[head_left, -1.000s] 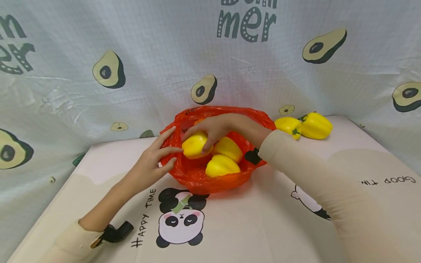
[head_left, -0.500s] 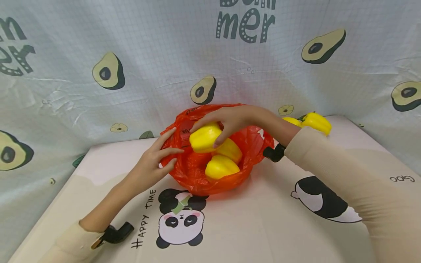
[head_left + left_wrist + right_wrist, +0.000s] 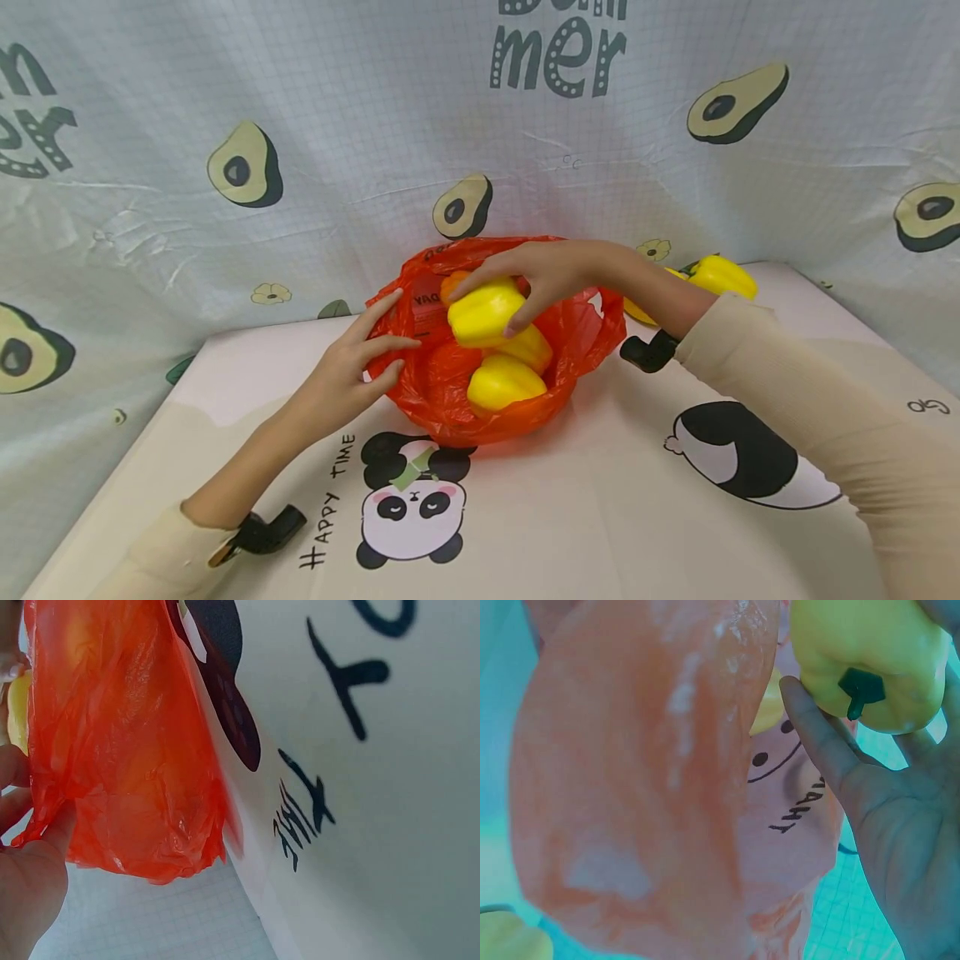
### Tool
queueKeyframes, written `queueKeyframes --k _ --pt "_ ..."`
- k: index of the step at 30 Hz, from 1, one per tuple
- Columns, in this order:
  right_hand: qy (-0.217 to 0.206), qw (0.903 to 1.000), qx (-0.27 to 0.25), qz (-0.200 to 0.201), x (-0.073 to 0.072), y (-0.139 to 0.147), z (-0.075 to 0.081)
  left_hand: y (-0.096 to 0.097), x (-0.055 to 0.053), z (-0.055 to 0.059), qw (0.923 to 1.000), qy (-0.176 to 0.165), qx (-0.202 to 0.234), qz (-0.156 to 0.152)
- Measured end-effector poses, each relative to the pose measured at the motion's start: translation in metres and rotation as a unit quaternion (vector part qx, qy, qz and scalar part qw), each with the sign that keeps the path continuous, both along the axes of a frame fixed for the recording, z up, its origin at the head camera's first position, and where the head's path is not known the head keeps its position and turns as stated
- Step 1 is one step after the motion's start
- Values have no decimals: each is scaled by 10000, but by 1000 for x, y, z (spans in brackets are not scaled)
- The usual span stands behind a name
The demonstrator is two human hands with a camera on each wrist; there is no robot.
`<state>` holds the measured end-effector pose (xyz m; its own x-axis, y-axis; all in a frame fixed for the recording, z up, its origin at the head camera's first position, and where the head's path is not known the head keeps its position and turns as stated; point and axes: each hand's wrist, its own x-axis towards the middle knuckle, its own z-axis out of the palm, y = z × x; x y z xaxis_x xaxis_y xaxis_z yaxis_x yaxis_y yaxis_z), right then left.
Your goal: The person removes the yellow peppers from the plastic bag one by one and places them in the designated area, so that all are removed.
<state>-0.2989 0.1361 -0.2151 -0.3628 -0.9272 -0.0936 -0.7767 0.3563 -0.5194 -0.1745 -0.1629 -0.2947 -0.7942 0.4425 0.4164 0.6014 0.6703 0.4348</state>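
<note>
A red plastic bag (image 3: 457,429) stands with its mouth wide. My left hand (image 3: 337,375) grips its left rim, and the left wrist view shows the thumb pressed to the bag's outside. Over the mouth, my right hand (image 3: 551,275) holds a yellow bell pepper (image 3: 483,315) from above, fingers on one side and thumb on the other. In the right wrist view a green stem (image 3: 861,688) shows on that held pepper. Inside the bag lie a yellow pepper (image 3: 506,383) in front and another yellow pepper (image 3: 534,346) partly covered. Something orange (image 3: 450,285) shows at the back.
On the table (image 3: 570,517) at the back right lie a yellow pepper (image 3: 722,275) and a second one (image 3: 637,312), mostly hidden by my right forearm. A patterned curtain (image 3: 360,125) hangs behind the table.
My right hand has lifted the yellow bell pepper and shifted it rightward inside the bag's mouth, uncovering the orange thing behind. The left hand keeps its place on the rim.
</note>
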Motion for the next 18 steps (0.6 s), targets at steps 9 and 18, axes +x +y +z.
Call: queueKeyframes --k 9,18 --pt "278 9996 17 -49 8 14 1 1 3 0 10000 -53 -26 24" --pt "251 9996 -9 -153 14 26 -2 0 5 -1 9999 62 -80 58"
